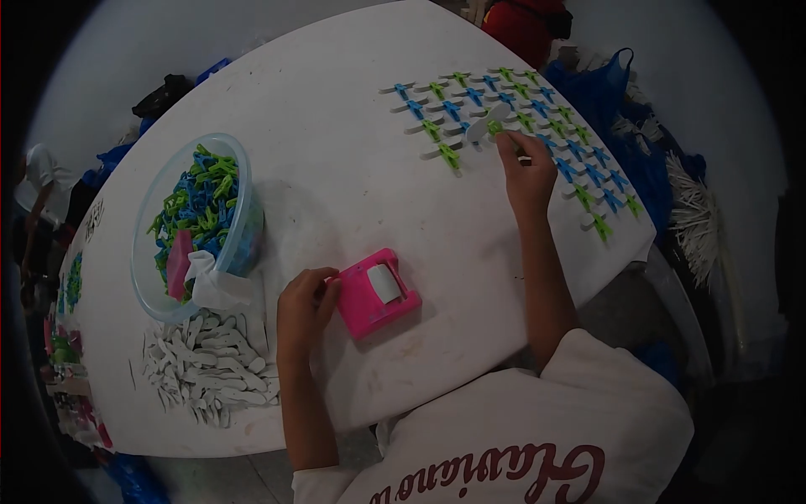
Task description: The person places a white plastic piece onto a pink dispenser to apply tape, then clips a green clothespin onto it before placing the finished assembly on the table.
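On the far left, past the white counter [323, 126], stands a person in a pale top [52, 172]. Blue bags [109, 164] lie along the counter's left side. On its left part a clear tub [140, 239] holds green and blue clips [206, 197], with loose pale strips [210, 365] nearer. The left hand [307, 304], fingers bent, is at the pink dispenser [361, 302]. At far right, the right hand [527, 164] pinches a green clip with a pale strip [487, 124] over rows of clipped strips [575, 151]; grey floor [625, 315] shows below.
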A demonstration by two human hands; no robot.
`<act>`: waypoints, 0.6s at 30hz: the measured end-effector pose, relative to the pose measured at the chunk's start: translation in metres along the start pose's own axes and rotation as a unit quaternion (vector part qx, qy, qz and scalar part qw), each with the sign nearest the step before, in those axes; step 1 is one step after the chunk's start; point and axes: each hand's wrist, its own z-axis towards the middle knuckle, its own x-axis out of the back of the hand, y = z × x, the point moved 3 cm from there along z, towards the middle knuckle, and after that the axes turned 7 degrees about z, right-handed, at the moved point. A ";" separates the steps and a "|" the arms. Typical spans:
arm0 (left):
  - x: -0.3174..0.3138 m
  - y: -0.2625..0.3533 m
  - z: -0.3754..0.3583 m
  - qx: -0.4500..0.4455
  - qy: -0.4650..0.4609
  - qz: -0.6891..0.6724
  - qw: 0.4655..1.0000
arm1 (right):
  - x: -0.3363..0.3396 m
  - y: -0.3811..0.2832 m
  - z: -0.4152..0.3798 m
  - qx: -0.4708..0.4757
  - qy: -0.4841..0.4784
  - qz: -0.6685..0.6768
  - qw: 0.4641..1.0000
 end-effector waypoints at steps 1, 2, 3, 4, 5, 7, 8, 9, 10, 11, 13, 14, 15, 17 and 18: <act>-0.001 -0.002 0.000 0.003 0.001 0.001 1.000 | 0.006 0.009 0.004 -0.033 0.000 -0.076 0.997; -0.001 -0.002 0.001 0.005 0.000 0.003 1.000 | 0.011 0.018 0.006 -0.068 0.001 -0.150 0.986; -0.002 -0.001 0.001 0.000 -0.003 0.003 1.000 | 0.014 0.029 0.006 -0.069 0.006 -0.153 0.986; -0.002 -0.002 0.000 0.007 -0.003 0.003 1.000 | 0.013 0.044 0.003 -0.090 -0.015 -0.197 0.976; -0.002 -0.002 0.000 0.015 -0.003 0.004 1.000 | 0.012 0.053 0.001 -0.112 -0.037 -0.240 0.964; -0.002 -0.003 0.000 0.007 -0.003 0.009 1.000 | 0.009 0.065 -0.003 -0.124 -0.056 -0.256 0.957; -0.002 -0.004 0.001 0.002 0.000 0.013 1.000 | 0.008 0.070 -0.004 -0.133 -0.079 -0.271 0.950; -0.002 -0.003 0.001 0.000 -0.001 0.013 1.000 | 0.007 0.074 -0.005 -0.133 -0.077 -0.272 0.950; -0.002 -0.003 0.001 0.001 0.000 0.011 1.000 | 0.006 0.075 -0.004 -0.132 -0.083 -0.279 0.948; -0.002 -0.002 0.001 0.001 0.000 0.009 1.000 | 0.006 0.076 -0.005 -0.132 -0.090 -0.286 0.945; -0.001 -0.001 0.001 0.001 -0.001 0.009 1.000 | 0.006 0.073 -0.005 -0.133 -0.093 -0.292 0.943; -0.001 -0.001 0.001 0.000 -0.002 0.010 1.000 | 0.005 0.070 -0.005 -0.133 -0.097 -0.297 0.941; -0.001 -0.002 0.001 0.001 -0.003 0.009 1.000 | 0.005 0.069 -0.006 -0.134 -0.097 -0.298 0.940; -0.001 -0.002 0.001 -0.009 0.000 0.012 1.000 | 0.003 0.069 -0.007 -0.141 -0.106 -0.291 0.940; -0.001 -0.002 0.001 -0.008 0.000 0.012 1.000 | 0.003 0.069 -0.008 -0.141 -0.107 -0.291 0.940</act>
